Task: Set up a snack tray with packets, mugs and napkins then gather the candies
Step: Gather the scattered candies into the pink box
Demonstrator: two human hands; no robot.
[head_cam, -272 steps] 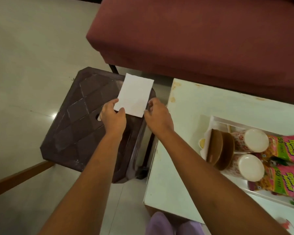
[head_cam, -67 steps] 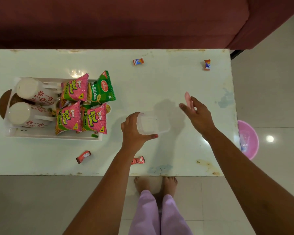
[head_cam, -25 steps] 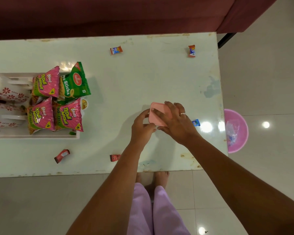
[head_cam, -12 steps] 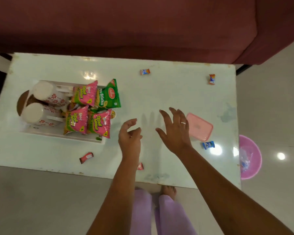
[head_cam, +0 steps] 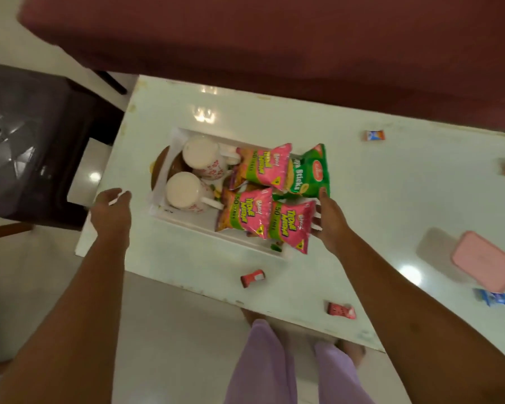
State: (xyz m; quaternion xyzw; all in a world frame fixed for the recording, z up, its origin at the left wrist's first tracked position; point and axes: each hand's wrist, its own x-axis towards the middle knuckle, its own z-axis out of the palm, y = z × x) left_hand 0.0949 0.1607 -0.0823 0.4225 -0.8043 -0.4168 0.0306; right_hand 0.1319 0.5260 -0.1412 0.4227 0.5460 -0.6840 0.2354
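Head camera: the left hand (head_cam: 111, 211) hovers with fingers loosely spread over the table's (head_cam: 376, 199) left edge, just beside the left end of the white tray (head_cam: 187, 225). The right hand (head_cam: 330, 225), fingers straight, reaches the tray's right end beside the packets (head_cam: 263, 170); contact is unclear. Two mugs (head_cam: 200, 161) lie in the tray. Loose candies (head_cam: 252, 278) are scattered near the front and back edges, and a pink-lidded box (head_cam: 484, 262) sits toward the right edge

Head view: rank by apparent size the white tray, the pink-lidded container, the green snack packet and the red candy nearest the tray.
1. white tray
2. pink-lidded container
3. green snack packet; it is partly covered by other packets, so its rank against the container is unsure
4. red candy, clearly the smallest
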